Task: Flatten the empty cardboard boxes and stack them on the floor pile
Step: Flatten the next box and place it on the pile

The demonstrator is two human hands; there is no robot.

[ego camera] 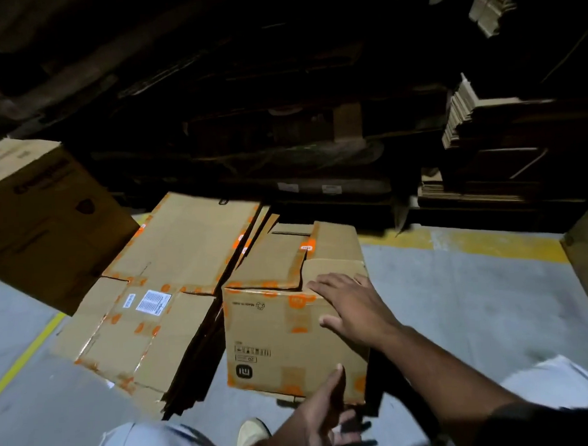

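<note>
Upright box (291, 337): light, stiff, crushable; right hand (352, 308) flat on top, left hand (323, 413) open at base; best gripped by corners.

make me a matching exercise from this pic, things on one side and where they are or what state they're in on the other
Things:
1. upright box
2. flattened boxes
3. right hand
4. left hand

Places or states:
A. lying flat on the floor, left of the upright box
B. resting on the box's top edge
C. not yet flattened
D. at the box's bottom corner

Pairs: 1-C, 2-A, 3-B, 4-D
</note>
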